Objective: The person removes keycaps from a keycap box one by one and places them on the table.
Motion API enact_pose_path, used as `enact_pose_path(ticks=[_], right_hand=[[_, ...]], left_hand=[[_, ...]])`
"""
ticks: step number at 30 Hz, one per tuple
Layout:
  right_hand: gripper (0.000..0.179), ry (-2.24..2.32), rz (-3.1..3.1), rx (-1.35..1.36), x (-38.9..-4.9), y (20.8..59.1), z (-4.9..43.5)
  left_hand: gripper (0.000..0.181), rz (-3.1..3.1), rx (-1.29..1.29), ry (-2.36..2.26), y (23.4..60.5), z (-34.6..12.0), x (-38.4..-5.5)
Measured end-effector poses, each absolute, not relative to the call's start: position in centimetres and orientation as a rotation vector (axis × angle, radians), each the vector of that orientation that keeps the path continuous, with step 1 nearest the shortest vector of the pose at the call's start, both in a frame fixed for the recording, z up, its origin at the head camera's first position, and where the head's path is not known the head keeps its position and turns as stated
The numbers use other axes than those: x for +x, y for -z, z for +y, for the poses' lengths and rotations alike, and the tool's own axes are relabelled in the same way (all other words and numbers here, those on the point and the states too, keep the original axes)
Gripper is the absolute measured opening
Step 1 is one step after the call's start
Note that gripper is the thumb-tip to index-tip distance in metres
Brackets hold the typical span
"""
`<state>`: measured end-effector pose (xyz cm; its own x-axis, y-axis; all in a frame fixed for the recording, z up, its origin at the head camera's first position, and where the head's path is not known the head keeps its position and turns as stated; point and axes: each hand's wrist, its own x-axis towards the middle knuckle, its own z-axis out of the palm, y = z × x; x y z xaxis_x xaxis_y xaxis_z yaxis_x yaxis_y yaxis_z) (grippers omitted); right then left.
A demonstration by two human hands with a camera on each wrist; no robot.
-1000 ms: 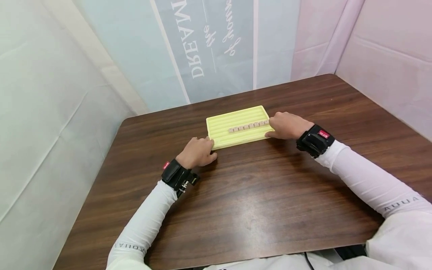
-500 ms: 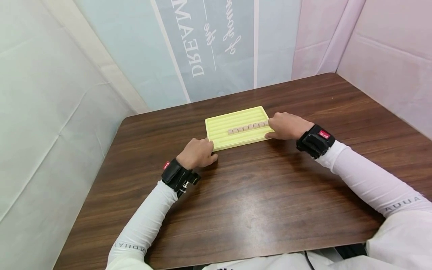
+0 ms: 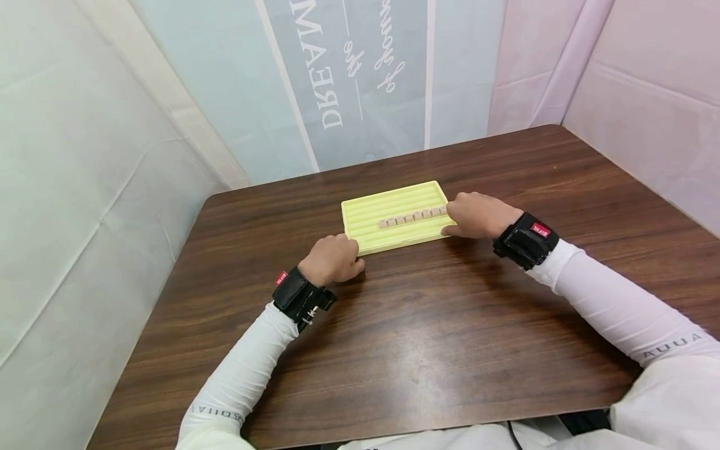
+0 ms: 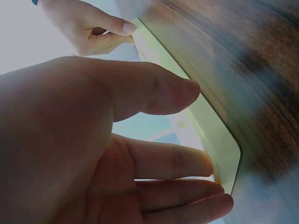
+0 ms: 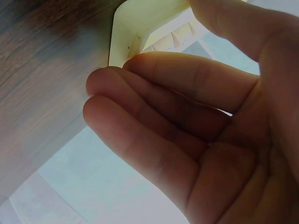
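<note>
A yellow ridged tray lies on the dark wooden table between both hands. One row of small wooden letter tiles sits in it, reaching toward its right side. My left hand grips the near left corner, thumb along the front and fingers at the left side; the left wrist view shows the tray's wall between thumb and fingers. At the right end, my right hand holds the tray, covering part of that edge. Its curved fingers meet the tray's corner in the right wrist view.
The brown table extends around the tray on all sides. Behind it hangs a light blue curtain with mirrored lettering, and pale sheets enclose the sides. A black cable shows at the table's front edge.
The tray and both hands have shifted slightly toward the person, with the tiles still in their row. Both hands keep their hold.
</note>
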<state>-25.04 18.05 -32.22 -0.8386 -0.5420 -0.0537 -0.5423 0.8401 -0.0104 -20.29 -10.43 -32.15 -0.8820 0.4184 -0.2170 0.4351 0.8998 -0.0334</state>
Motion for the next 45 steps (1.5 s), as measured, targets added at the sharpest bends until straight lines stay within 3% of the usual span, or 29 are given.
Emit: enact_pose_path(ticks=[27, 35, 45], right_hand=[[0.031, 0.050, 2.936, -0.892, -24.6, 32.7, 17.7], [0.031, 0.044, 2.934, -0.877, -24.8, 32.5, 17.6], [0.031, 0.046, 2.941, -0.897, -24.9, 32.3, 17.8]], left_hand=[[0.046, 2.856, 0.653, 0.164, 32.2, -10.5, -20.0], [0.032, 2.966, 0.658, 0.108, 32.2, -10.9, -20.4], [0.038, 3.278, 0.725, -0.060, 31.1, -10.9, -21.4]])
